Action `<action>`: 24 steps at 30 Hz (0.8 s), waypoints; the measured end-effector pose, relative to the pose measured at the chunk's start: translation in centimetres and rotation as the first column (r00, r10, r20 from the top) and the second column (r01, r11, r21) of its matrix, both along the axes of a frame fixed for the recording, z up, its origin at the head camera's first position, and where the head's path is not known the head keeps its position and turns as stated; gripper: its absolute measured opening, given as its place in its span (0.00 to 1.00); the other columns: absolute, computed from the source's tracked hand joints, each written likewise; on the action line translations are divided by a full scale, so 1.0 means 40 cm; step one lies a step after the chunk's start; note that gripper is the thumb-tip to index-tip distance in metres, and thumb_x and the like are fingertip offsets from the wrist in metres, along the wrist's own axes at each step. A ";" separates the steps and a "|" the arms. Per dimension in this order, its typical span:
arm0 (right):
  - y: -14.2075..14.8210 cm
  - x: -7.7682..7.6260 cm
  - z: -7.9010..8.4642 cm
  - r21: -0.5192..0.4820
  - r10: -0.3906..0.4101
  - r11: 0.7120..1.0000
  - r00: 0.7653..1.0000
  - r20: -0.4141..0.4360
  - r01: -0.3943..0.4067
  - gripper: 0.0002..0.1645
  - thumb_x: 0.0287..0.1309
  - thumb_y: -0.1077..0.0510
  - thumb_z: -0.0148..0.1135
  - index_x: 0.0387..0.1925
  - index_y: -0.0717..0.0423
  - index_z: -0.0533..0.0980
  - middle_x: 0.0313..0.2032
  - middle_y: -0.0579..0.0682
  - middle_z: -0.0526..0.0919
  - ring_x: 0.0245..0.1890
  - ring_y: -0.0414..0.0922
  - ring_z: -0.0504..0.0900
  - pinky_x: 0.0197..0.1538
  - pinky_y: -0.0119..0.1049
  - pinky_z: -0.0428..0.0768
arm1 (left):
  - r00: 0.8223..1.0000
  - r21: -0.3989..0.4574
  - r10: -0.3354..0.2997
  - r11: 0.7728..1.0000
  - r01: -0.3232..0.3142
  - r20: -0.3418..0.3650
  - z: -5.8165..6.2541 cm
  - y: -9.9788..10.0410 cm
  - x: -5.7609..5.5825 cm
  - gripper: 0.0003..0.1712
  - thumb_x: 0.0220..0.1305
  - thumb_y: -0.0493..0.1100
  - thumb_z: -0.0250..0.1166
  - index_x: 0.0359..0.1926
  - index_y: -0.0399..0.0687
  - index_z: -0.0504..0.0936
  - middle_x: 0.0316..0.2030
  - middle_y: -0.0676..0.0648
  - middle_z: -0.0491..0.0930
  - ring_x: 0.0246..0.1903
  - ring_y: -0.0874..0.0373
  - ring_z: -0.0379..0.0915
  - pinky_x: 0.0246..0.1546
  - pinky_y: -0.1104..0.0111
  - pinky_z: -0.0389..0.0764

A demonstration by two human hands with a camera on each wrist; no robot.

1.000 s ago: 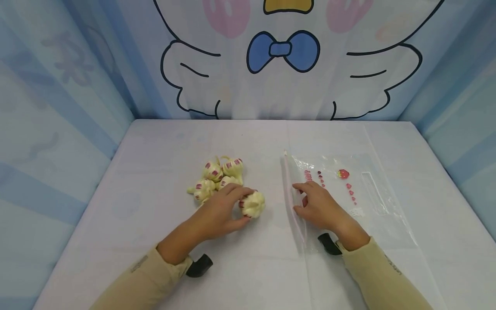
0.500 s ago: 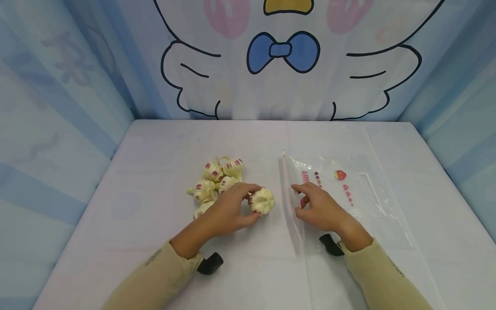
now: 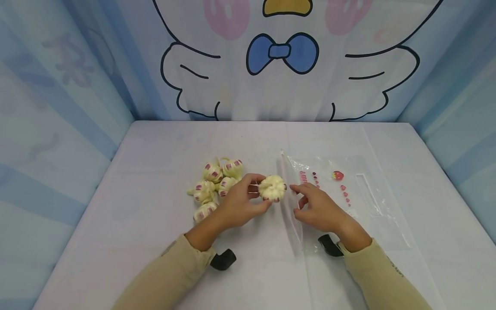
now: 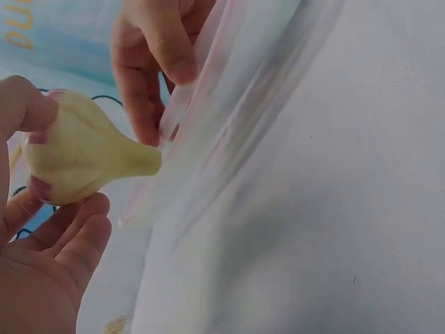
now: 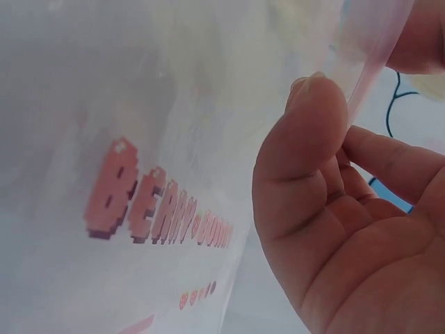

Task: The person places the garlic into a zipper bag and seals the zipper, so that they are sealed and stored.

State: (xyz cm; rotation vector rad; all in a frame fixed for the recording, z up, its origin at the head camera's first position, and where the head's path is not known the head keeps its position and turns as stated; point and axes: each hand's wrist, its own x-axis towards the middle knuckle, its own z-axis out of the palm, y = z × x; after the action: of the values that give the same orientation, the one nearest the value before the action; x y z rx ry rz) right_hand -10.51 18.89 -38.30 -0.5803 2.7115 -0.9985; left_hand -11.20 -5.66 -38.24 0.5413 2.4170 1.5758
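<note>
My left hand (image 3: 242, 206) holds a pale garlic bulb (image 3: 272, 188) with purple marks between thumb and fingers, just left of the mouth of a clear zip bag (image 3: 366, 228). In the left wrist view the stem of the bulb (image 4: 80, 153) points at the bag's pinkish rim, right beside it. My right hand (image 3: 321, 209) pinches that rim and lifts it off the table. Seen from the right wrist, the thumb (image 5: 316, 125) lies against the film of the bag (image 5: 139, 90), which carries pink lettering; the fingers are partly hidden.
Several more garlic bulbs (image 3: 204, 191) lie in a cluster left of the left hand. A white cloth covers the table (image 3: 155, 150). Printed curtains (image 3: 279, 94) stand behind and at both sides. Black wrist cameras (image 3: 223, 259) hang below the sleeves.
My left hand has carried the garlic bulb rightward and slightly away, from beside the cluster to the bag's mouth. The right hand stays almost still, while the bag has shifted slightly left.
</note>
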 end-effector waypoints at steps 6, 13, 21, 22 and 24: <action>0.000 0.000 0.001 0.000 0.007 1.000 1.000 0.000 -0.007 0.35 0.55 0.63 0.62 0.65 0.69 0.69 0.50 0.55 0.76 0.38 0.44 0.77 0.38 0.38 0.78 | 0.996 0.113 0.033 0.993 -0.043 0.088 -0.006 0.021 -0.005 0.33 0.62 0.42 0.71 0.63 0.41 0.67 0.56 0.44 0.72 0.54 0.50 0.76 0.56 0.60 0.78; -0.002 0.000 0.004 0.006 -0.001 1.000 1.000 -0.003 0.001 0.35 0.55 0.63 0.63 0.65 0.70 0.69 0.51 0.57 0.76 0.38 0.44 0.77 0.38 0.38 0.79 | 0.990 0.165 0.040 0.984 -0.062 0.132 -0.021 0.040 -0.010 0.31 0.62 0.40 0.70 0.62 0.38 0.67 0.55 0.42 0.70 0.53 0.49 0.75 0.53 0.63 0.78; -0.004 0.002 0.011 -0.020 -0.021 1.000 1.000 -0.015 0.020 0.36 0.54 0.64 0.64 0.66 0.68 0.69 0.50 0.58 0.76 0.38 0.44 0.77 0.37 0.38 0.78 | 0.987 0.122 0.081 0.988 -0.099 0.141 -0.039 0.052 -0.006 0.30 0.60 0.42 0.71 0.59 0.39 0.69 0.52 0.41 0.71 0.50 0.50 0.75 0.48 0.62 0.80; -0.003 0.004 0.012 -0.026 -0.024 0.999 1.000 -0.021 0.023 0.36 0.54 0.64 0.63 0.66 0.69 0.69 0.51 0.58 0.76 0.38 0.44 0.77 0.37 0.37 0.78 | 0.987 0.113 0.084 0.989 -0.099 0.136 -0.040 0.053 -0.005 0.30 0.59 0.42 0.72 0.58 0.39 0.69 0.52 0.42 0.72 0.49 0.50 0.75 0.48 0.62 0.80; -0.003 0.006 0.012 -0.033 -0.031 0.999 0.999 -0.037 0.030 0.35 0.54 0.65 0.63 0.65 0.69 0.69 0.52 0.59 0.76 0.38 0.44 0.77 0.37 0.37 0.78 | 0.989 0.084 0.089 0.992 -0.099 0.117 -0.041 0.056 -0.003 0.30 0.58 0.43 0.72 0.58 0.40 0.69 0.51 0.43 0.72 0.48 0.51 0.75 0.47 0.62 0.79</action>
State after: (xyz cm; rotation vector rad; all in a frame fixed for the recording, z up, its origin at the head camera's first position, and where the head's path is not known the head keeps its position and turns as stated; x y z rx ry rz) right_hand -10.28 18.77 -37.82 -0.5707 2.7489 -1.0516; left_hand -11.32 -3.43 -39.89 0.3474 2.3285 1.7104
